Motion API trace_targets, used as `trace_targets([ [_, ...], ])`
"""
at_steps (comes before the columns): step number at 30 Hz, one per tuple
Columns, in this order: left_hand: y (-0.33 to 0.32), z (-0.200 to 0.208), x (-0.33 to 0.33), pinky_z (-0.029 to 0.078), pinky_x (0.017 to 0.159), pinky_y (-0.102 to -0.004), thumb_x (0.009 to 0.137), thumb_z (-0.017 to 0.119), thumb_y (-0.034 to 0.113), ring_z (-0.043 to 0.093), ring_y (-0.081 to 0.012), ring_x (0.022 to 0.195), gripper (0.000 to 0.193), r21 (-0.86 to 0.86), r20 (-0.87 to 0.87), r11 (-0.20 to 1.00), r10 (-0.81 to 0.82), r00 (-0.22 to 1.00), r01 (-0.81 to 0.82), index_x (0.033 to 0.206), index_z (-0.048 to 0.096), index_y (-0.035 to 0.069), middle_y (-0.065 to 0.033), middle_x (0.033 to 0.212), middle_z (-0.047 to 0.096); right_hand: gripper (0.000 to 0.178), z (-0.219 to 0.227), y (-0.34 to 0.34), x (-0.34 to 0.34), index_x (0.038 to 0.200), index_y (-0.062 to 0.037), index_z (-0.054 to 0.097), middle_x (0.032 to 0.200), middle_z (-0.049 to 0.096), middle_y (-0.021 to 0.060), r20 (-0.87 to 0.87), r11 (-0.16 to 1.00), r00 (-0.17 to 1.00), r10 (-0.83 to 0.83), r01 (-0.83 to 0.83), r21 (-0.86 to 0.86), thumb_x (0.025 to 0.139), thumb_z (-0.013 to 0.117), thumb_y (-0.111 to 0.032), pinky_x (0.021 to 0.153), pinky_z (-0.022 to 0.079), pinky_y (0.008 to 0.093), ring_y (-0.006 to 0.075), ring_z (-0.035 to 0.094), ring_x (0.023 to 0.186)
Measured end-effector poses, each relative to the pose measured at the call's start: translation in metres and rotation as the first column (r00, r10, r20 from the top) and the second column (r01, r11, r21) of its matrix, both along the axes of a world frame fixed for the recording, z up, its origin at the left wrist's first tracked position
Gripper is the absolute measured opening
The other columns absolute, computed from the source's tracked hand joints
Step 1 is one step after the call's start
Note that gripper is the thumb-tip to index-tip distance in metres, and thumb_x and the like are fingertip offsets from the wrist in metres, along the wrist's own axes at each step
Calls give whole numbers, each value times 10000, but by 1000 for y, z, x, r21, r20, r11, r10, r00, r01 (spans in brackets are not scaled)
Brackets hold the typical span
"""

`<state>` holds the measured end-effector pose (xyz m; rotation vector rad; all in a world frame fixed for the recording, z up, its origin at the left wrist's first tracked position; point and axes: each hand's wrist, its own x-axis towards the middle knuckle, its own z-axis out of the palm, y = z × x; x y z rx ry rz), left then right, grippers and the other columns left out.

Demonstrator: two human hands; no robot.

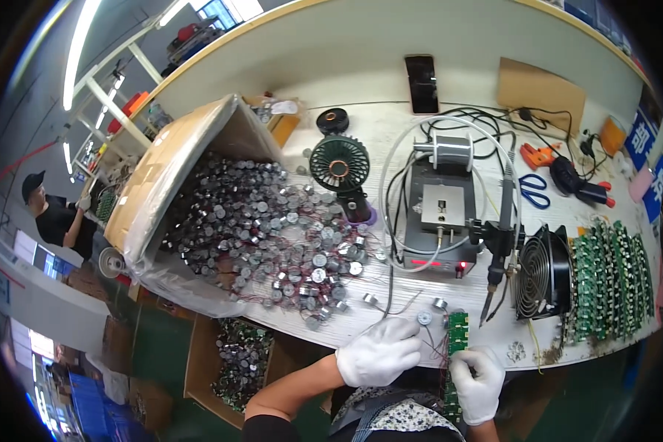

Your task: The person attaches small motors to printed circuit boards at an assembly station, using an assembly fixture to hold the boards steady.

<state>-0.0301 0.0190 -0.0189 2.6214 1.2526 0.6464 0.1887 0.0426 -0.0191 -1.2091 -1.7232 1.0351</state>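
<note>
A narrow green circuit board strip (458, 331) extends over the table's front edge toward my lap. My right hand (477, 384), in a white glove, is closed at the strip's right edge, thumb and fingers pinched on it. Left of the strip, my white-gloved left hand (379, 352) has its fingers curled together; whatever they hold is hidden. Just beyond its fingertips lies a small round motor (424, 318) with thin dark red wires trailing down to the strip. A second silver motor (440, 303) rests nearby. The soldering iron (494, 272) hangs in its holder, tip down, above the strip.
A tipped, plastic-lined carton (162, 177) spills a heap of wired motors (272, 243) across the left. Behind stand a small fan (339, 168) and a solder feeder (442, 214). Right are a black fan (545, 276), blue scissors (534, 191) and rows of green boards (611, 280).
</note>
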Motion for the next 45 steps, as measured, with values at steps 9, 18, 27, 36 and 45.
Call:
trace_targets([
  [9, -9, -1, 43, 518, 716, -359, 806, 660, 111, 634, -268, 863, 283, -158, 402, 970, 236, 885, -187, 1077, 595, 58, -90, 1052, 611, 39, -6, -2, 2, 807, 28, 636, 773, 599, 102, -36, 998, 999, 19, -21, -52, 769, 641, 24, 623, 460, 292, 188, 574, 671],
  [18, 0, 2, 50, 514, 670, -365, 730, 692, 77, 620, -282, 781, 211, -197, 374, 949, 304, 876, -245, 925, 609, 80, -83, 870, 611, 156, -3, 7, 8, 861, -11, 686, 813, 639, 119, 4, 994, 995, 96, -96, -43, 743, 748, -93, 680, 496, 330, 254, 629, 747],
  [27, 9, 2, 53, 494, 578, -348, 770, 668, 114, 613, -256, 608, 131, -568, 387, 763, 579, 718, -309, 825, 580, 33, -123, 761, 624, 219, 0, 5, 15, 987, -13, 708, 867, 647, 108, -1, 999, 999, 32, -32, -13, 770, 721, -34, 697, 513, 295, 215, 644, 764],
  [36, 9, -1, 55, 487, 560, -336, 761, 674, 120, 599, -228, 570, 139, -621, 391, 715, 638, 663, -322, 808, 582, 27, -114, 722, 620, 232, 1, 6, 14, 1003, -21, 710, 879, 643, 110, 18, 998, 998, 61, -61, 18, 772, 719, -36, 687, 511, 288, 209, 643, 754],
  [45, 7, -1, 58, 484, 556, -254, 797, 666, 87, 580, -92, 577, 123, -711, 472, 656, 713, 518, -255, 840, 591, -1, -75, 710, 636, 235, 1, 5, 13, 1012, -27, 711, 880, 638, 108, 16, 997, 997, 80, -80, -17, 777, 717, -40, 687, 511, 288, 210, 648, 759],
])
